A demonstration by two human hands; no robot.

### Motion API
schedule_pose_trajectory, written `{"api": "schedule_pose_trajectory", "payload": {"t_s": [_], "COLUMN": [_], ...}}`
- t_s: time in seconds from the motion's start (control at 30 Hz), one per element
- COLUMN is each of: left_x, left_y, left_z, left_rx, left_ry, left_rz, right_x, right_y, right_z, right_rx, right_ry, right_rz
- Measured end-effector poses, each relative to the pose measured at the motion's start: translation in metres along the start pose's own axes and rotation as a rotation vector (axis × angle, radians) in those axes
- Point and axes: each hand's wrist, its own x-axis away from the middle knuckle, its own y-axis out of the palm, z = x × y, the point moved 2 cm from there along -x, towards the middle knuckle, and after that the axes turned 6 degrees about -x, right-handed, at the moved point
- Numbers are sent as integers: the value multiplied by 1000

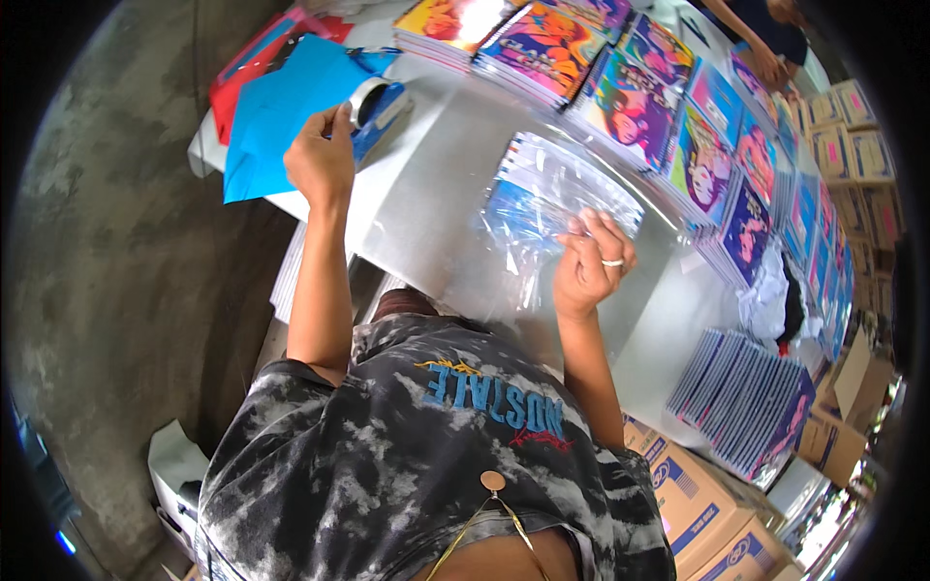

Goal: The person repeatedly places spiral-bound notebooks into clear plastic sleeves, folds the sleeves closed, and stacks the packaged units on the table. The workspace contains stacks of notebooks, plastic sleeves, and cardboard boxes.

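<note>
The spiral notebook [552,160] lies inside a clear plastic bag [511,254] on the counter [412,198], between the near edge and the stacked notebooks [630,111] toward the far edge. The right hand [593,259] grips the film with curled fingers. The left hand [322,163] is bent at the tape roll [367,101] in a blue dispenser [389,124], near the left edge; whether it pinches some tape, one cannot tell.

The step seems to be closing the bag with tape. To do this well, the person should probably keep the film flat and tight, take only a short strip, and press it evenly, because loose film may wrinkle.

Below the right part of the near edge stand cartons [712,504], whose contents are hidden. Past the right edge, one carton with raised flaps [841,416] also does not show its inside.
</note>
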Motion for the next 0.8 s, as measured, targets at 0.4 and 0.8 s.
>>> {"api": "schedule_pose_trajectory", "payload": {"t_s": [0.4,0.8], "left_x": [159,225], "left_y": [21,45], "left_z": [78,61], "left_rx": [669,857], "left_ry": [-331,-178], "left_rz": [-1184,-1947], "right_x": [0,-92], "right_y": [-10,27], "right_z": [-6,-21], "right_rx": [53,-71], "right_ry": [83,349], "right_rz": [-141,-738]}}
